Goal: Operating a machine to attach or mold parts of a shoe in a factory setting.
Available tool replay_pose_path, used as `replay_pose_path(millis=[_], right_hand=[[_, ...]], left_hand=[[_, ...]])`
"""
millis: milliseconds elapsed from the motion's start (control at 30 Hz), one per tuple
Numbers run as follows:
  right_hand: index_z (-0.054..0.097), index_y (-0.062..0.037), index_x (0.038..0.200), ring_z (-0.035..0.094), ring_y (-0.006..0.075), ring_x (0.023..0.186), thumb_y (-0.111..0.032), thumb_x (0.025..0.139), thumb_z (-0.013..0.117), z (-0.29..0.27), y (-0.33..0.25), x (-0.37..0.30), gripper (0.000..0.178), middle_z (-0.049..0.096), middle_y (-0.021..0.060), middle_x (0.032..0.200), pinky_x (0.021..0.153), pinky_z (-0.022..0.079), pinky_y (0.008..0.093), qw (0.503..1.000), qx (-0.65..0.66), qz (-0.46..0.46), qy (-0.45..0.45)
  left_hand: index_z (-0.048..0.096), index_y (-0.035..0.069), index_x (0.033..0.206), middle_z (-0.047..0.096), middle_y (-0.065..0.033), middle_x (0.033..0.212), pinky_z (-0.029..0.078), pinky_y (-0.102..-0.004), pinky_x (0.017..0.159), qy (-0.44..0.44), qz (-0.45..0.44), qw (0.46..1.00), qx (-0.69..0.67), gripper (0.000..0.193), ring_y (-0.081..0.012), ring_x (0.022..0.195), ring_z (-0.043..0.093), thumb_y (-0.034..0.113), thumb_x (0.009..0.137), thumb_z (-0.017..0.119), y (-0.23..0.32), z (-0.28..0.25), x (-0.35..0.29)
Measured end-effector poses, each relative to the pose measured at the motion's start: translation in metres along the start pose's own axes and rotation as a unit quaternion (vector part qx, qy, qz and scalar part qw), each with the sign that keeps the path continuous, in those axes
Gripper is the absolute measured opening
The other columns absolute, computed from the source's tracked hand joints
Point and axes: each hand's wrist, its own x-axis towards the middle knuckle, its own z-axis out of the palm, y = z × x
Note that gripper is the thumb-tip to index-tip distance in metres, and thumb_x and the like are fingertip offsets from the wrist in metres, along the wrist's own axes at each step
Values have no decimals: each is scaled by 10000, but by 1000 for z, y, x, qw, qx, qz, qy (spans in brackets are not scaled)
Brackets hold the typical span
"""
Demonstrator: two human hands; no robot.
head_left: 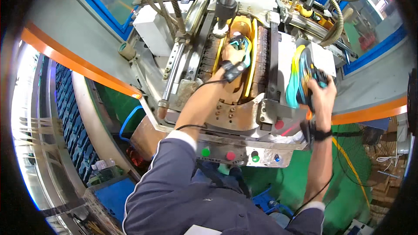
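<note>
at the metal machine (237, 115), left fingers (227, 51) hold one teal shoe (247, 50), right fingers (312, 85) another teal shoe (299, 77).

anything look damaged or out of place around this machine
Nothing looks plainly spilled or broken. The right hand holds one shoe, and the left hand touches a second shoe inside the machine. Only slight oddities: brown staining on the curved metal plate in front, maybe ordinary wear, and a white cord looped loosely at far right.

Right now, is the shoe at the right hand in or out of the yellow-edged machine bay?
Out: the shoe, gripped by the right hand, shows right of the bay, past the dark rail.
</note>
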Motion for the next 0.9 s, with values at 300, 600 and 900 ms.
replay_pose_path(millis=[300, 600, 900], right_hand=[[599, 77, 1104, 657, 368, 998, -320, 651, 730, 189, -7, 107, 616, 663, 274, 1049, 865, 522, 400, 901, -386, -25, -195], [510, 4, 1085, 686, 354, 954, -240, 794, 639, 320, 90, 113, 401, 683, 234, 1042, 850, 542, 435, 879, -467, -69, -70], [580, 9, 1064, 645, 321, 856, -99, 868, 609, 206, -12, -80, 226, 664, 176, 940, 758, 506, 395, 882, -161, -320, -306]], left_hand=[[562, -42, 1211, 637, -84, 1093, 478, -294, 868, -173, -40, 892, -416, 513, -145, 950, 596, 114, 760, 749, -44, -222, -229], [496, -29, 1263, 621, -82, 1124, 503, -294, 849, 242, -160, 853, -435, 487, -164, 964, 621, 26, 807, 659, -142, -311, -424], [535, -13, 1218, 625, -96, 1101, 509, -319, 808, 370, -215, 732, -531, 393, -182, 963, 627, 125, 866, 644, -145, -248, -505]])
